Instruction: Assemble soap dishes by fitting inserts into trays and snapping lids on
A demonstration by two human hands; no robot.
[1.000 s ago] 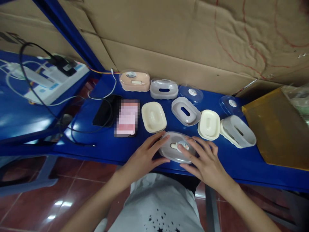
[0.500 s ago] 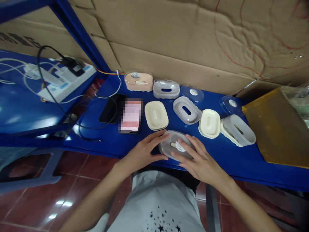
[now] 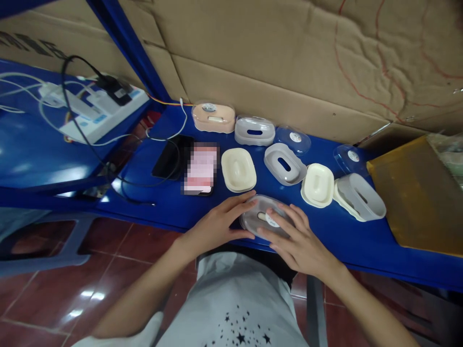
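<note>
We see the grey oval box (image 3: 253, 220) lying at the front of the blue bench (image 3: 361, 250), squarely between the two hands, and its long axis runs from left to right, roughly along the bench's front edge, so each hand has one end of it. The left hand (image 3: 213, 224) has its grip closed about the left end, thumb at the near side and fingers round the far side. The right hand (image 3: 307, 246) arches over the right end, thumb low at the near side, fingers spread across the clear lid (image 3: 269, 198) and partly over its round sticker (image 3: 272, 220); as the palm covers that end, we cannot tell whether this grip is clamped on the box or only rests there. Neither hand is the nearer, for both touch the box, though the right reaches farther over its top. The box lies flat, with a pale bar showing in the slot under the lid. Just beyond the left fingers we find a left cream tray (image 3: 238, 171); beyond the right hand, a right cream tray (image 3: 318, 185), with a slotted grey shell (image 3: 294, 169) between the two trays and farther back.
</note>
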